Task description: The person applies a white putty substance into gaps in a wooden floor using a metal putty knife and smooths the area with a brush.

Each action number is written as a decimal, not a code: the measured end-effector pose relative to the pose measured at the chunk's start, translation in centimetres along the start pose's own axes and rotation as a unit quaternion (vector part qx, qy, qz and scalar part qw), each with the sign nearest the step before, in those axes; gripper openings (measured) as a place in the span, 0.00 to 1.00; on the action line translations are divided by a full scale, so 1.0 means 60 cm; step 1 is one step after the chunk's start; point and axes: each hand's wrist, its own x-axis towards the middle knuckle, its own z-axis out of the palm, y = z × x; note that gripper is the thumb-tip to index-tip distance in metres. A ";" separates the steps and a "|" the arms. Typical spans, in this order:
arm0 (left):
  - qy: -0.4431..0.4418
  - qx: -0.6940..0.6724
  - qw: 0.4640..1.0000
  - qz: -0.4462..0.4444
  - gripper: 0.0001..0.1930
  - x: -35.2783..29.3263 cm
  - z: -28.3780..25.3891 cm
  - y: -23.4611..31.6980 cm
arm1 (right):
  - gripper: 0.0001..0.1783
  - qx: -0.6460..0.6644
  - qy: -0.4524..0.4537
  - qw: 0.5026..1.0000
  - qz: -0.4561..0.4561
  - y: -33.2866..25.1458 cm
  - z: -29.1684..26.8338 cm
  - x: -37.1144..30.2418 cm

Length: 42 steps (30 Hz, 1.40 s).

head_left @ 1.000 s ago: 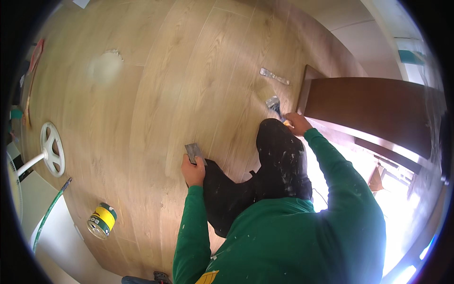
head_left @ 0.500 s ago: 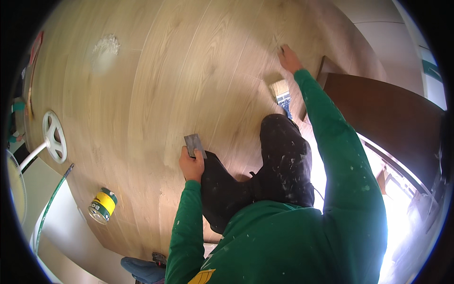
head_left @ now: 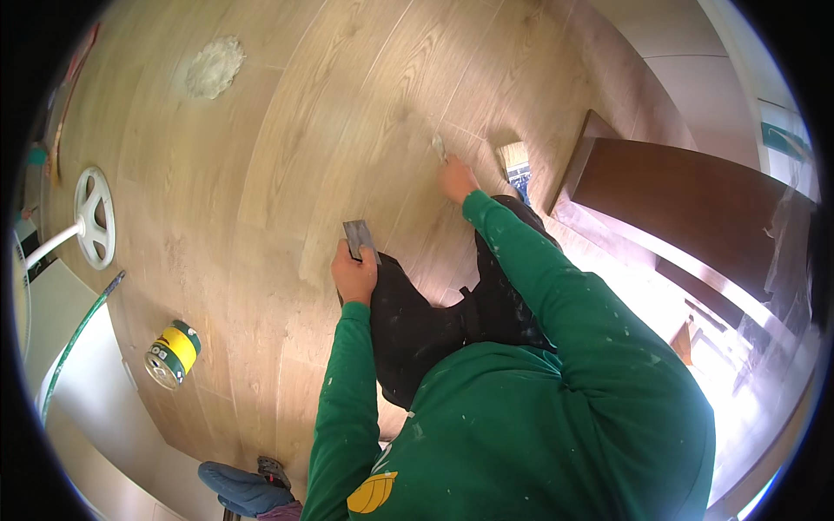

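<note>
My left hand [head_left: 354, 273] is closed on a flat grey metal scraper blade [head_left: 360, 240], held beside my left knee just above the wood-plank floor [head_left: 287, 200]. My right hand [head_left: 458, 178] is closed round a small, thin tool with a pale tip [head_left: 439, 146], perhaps a narrow putty knife; its handle is hidden in my fingers. The tip is at the floor, near a seam between planks, though contact cannot be made out. To the right of this hand lies a wide brush-like tool [head_left: 517, 167] with a pale end and a blue end.
A round whitish patch [head_left: 215, 67] marks the floor at far left. Leftward are a white pedestal base [head_left: 95, 217], a green hose-like tube [head_left: 76, 343] and a yellow-and-green can [head_left: 173, 354]. A brown wooden panel [head_left: 686, 204] stands right. Someone's trousered leg [head_left: 243, 488] shows at lower left.
My right hand has swung left and nearer with its small tool. My left hand still holds the scraper blade by my knee. The whole view has shifted slightly.
</note>
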 end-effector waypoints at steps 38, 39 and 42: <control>0.053 -0.382 0.891 -0.239 0.17 0.422 -0.040 -0.173 | 0.13 -0.011 -0.095 0.994 0.058 0.015 0.008 0.049; 0.055 -0.377 0.893 -0.239 0.17 0.420 -0.042 -0.177 | 0.13 0.037 -0.088 0.991 0.095 -0.012 0.029 0.003; 0.048 -0.378 0.894 -0.235 0.18 0.417 -0.039 -0.168 | 0.14 0.128 -0.151 0.975 0.105 -0.112 0.067 -0.175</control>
